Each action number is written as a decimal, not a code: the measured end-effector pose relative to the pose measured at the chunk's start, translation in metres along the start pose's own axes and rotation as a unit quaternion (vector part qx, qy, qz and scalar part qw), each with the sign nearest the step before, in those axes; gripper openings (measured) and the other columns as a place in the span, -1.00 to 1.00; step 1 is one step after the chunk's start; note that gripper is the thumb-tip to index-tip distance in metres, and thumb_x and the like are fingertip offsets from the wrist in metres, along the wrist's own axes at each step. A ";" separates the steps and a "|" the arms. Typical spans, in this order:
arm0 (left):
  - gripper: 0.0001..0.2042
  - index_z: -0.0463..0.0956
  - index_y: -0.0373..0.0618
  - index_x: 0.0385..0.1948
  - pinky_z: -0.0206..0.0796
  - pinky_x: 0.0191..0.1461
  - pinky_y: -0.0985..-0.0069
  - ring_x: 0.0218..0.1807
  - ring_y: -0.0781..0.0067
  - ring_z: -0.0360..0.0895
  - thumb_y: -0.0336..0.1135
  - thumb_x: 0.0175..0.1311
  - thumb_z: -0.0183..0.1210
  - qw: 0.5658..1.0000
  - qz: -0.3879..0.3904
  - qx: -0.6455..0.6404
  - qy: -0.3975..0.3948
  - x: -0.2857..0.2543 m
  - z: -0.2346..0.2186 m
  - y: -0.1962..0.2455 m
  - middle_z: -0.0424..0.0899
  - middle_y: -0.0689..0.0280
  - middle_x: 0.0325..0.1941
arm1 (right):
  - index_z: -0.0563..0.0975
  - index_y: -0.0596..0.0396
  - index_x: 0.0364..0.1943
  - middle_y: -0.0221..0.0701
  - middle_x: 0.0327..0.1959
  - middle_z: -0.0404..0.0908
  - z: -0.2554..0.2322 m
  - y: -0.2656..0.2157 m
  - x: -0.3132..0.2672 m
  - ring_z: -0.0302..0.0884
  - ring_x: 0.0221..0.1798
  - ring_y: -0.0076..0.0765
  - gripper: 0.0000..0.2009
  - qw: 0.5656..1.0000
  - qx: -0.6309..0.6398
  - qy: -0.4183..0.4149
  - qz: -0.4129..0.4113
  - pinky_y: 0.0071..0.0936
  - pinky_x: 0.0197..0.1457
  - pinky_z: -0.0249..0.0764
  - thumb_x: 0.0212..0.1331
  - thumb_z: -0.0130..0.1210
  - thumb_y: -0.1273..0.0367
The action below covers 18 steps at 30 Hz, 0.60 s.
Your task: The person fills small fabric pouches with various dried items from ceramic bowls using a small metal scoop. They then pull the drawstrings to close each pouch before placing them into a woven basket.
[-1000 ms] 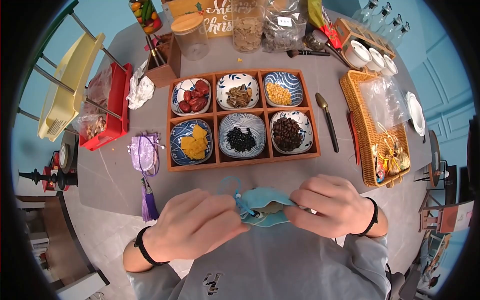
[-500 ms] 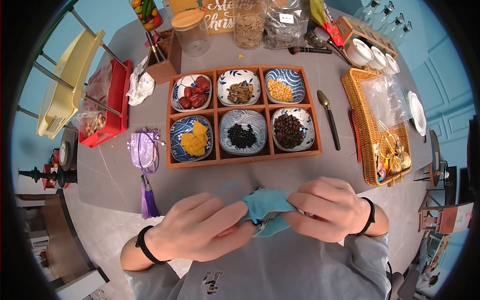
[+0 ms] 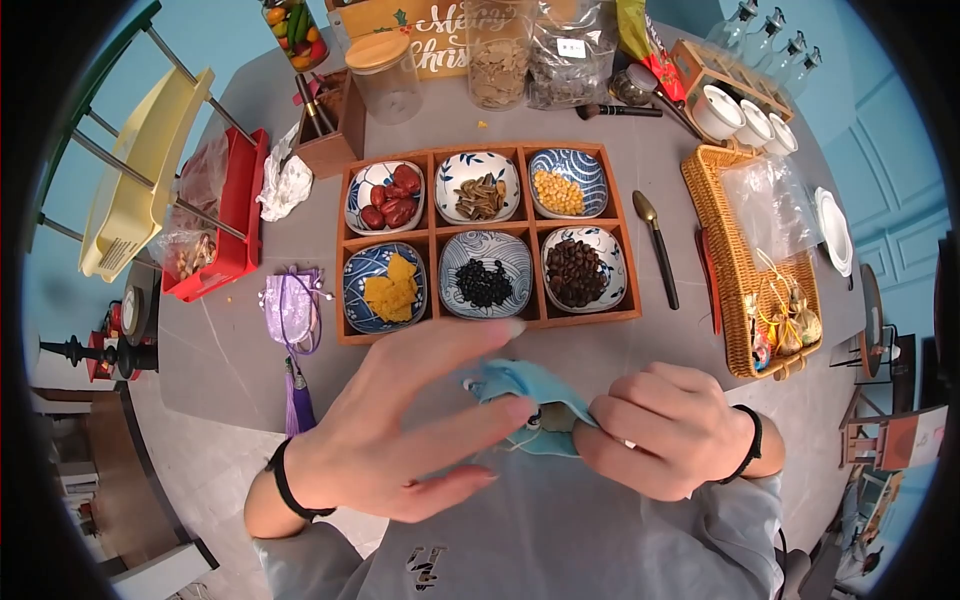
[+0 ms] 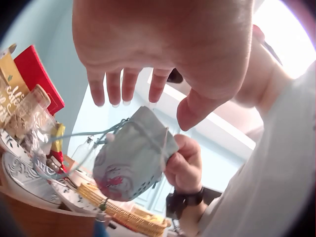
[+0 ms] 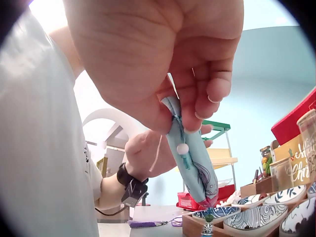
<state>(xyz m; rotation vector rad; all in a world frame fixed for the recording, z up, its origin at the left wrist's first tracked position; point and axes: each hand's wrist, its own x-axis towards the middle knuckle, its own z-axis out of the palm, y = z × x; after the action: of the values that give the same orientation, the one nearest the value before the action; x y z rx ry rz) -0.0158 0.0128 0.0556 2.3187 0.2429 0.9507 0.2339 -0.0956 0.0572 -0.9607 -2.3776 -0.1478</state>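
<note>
A light blue drawstring pouch (image 3: 535,400) with a printed pattern hangs in front of the wooden tray (image 3: 485,321). My right hand (image 3: 665,430) pinches the edge of its mouth between thumb and fingers. My left hand (image 3: 400,430) is spread at the other side, fingers extended and apart. In the left wrist view, the left hand (image 4: 163,54) is above the pouch (image 4: 131,158) with a gap between them. The right wrist view shows the pouch (image 5: 190,153) hanging from the right hand (image 5: 163,64), a white bead on its cord.
Bowls in the tray hold red dates (image 3: 390,198), yellow pieces (image 3: 391,290), black beans (image 3: 484,283), brown beans (image 3: 577,272) and more. A purple pouch (image 3: 292,310) lies left; a spoon (image 3: 657,250) and wicker basket (image 3: 740,345) stand right. Jars (image 3: 385,85) are behind.
My left hand has let go of the pouch and its fingers have spread. My right hand keeps its grip on the pouch's edge.
</note>
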 end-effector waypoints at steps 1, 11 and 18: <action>-0.60 0.69 -0.09 -0.06 0.39 0.24 0.10 0.00 -0.02 0.63 -0.35 -0.04 0.40 0.998 -0.033 -0.042 -0.021 0.004 0.001 -0.001 0.66 0.16 0.01 | 0.59 0.09 -0.43 -0.45 -0.46 0.43 -0.006 -0.001 0.002 0.41 -0.44 -0.43 -0.76 1.000 0.001 -0.018 -0.008 -0.55 -0.50 0.27 -0.29 0.32 0.38; -0.69 0.72 -0.11 -0.09 0.52 -0.08 0.35 -0.18 0.20 0.69 -0.46 0.06 0.37 0.979 -0.086 -0.077 -0.170 0.004 -0.018 -0.010 0.72 0.21 -0.24 | 0.53 0.07 -0.47 -0.49 -0.50 0.36 -0.004 0.001 -0.007 0.36 -0.42 -0.45 -0.77 0.998 -0.024 -0.030 0.043 -0.53 -0.48 0.27 -0.35 0.24 0.38; -0.62 0.72 -0.07 -0.10 0.50 -0.12 0.34 -0.14 0.22 0.70 -0.21 0.05 0.56 0.904 -0.051 -0.245 -0.346 -0.015 -0.024 0.008 0.74 0.27 -0.27 | 0.58 0.10 -0.39 -0.41 -0.33 0.52 -0.003 0.009 -0.006 0.50 -0.31 -0.37 -0.76 0.998 -0.021 0.010 0.059 -0.47 -0.38 0.48 -0.25 0.28 0.39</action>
<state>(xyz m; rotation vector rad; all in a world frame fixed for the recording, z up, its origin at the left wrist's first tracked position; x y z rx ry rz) -0.0433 0.0115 0.0651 1.9884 -0.1581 0.0675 0.2448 -0.0932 0.0558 -1.1106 -2.3013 -0.1631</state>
